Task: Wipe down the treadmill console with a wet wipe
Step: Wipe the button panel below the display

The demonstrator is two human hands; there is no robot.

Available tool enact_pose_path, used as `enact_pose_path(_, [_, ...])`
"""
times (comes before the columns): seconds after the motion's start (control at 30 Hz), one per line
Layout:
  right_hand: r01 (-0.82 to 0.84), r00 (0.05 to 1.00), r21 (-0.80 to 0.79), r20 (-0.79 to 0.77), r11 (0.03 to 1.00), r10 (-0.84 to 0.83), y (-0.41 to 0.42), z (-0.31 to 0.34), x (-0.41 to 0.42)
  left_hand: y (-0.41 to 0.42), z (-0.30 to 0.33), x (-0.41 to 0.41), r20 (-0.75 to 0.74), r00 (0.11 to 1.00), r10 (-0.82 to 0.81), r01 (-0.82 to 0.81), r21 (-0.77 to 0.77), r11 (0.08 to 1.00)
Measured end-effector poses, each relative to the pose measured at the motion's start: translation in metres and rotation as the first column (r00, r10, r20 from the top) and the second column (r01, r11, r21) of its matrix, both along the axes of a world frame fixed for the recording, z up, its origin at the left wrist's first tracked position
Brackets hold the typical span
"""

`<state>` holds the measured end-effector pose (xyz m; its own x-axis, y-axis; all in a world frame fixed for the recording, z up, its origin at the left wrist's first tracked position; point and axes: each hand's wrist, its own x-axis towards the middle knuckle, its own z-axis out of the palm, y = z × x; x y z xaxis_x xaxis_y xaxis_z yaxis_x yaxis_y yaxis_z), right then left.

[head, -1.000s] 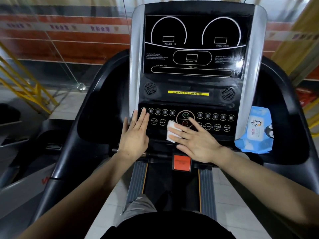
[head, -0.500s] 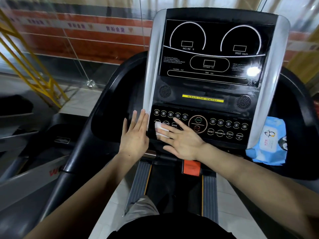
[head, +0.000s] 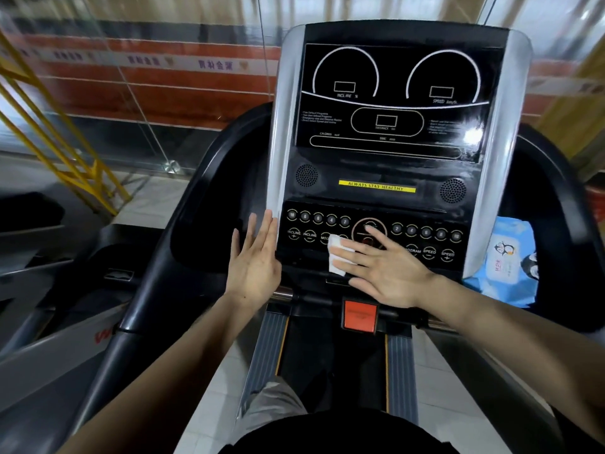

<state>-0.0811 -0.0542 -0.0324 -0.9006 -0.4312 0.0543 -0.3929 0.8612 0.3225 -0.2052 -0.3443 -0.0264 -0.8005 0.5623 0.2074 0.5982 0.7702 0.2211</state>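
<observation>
Here the treadmill console [head: 393, 152] fills the upper middle of the view, a tall black face between two silver side rails, tilted back away from the person. Its dark display panel [head: 389, 99] takes the top part, with two arcs for incline and speed. Below the display runs a yellow strip [head: 376, 186] between two round speaker grilles, and below that strip sits the button panel [head: 370, 239], a black band of round keys.

Beside the console's right rail, in the black side tray, lies a blue wet wipe pack [head: 505, 267], flat, with its lower end partly hidden by the right forearm. Under the console's lower edge, a red-orange safety key [head: 359, 315] sits in the middle of the bar.

The right hand [head: 386, 270] lies palm down on the button panel, just left of the console's centre, fingers spread and laid flat. The left hand [head: 255, 260] rests flat against the foot of the console's left silver rail, its fingers straight and held close together, thumb slightly apart; it holds nothing.

The wet wipe [head: 337, 257] is a small white folded piece on the lower left part of the button panel. It lies under the right hand's fingertips, pressed to the console's surface rather than pinched, and its left and lower edges stick out beyond the fingers toward the left hand, well short of touching it.
</observation>
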Motion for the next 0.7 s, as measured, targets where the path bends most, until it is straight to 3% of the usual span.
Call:
enact_pose_path(0.33, [0.337, 0.938, -0.089, -0.055, 0.937, -0.342, 0.068, -0.024, 0.110, 0.066, 0.013, 0.020, -0.051, 0.984, -0.170, 0.169, -0.024, 0.985])
enact_pose_path(0.53, [0.614, 0.776, -0.200, -0.027, 0.764, -0.630, 0.071, -0.029, 0.139, 0.108, 0.022, 0.034, -0.102, 0.953, -0.286, 0.284, -0.041, 0.958])
enact_pose_path(0.7, [0.713, 0.636, -0.416, 0.045, 0.564, -0.771, 0.068, -0.003, 0.091, 0.133, 0.033, 0.038, -0.096, 0.935, -0.342, 0.335, -0.085, 0.938])
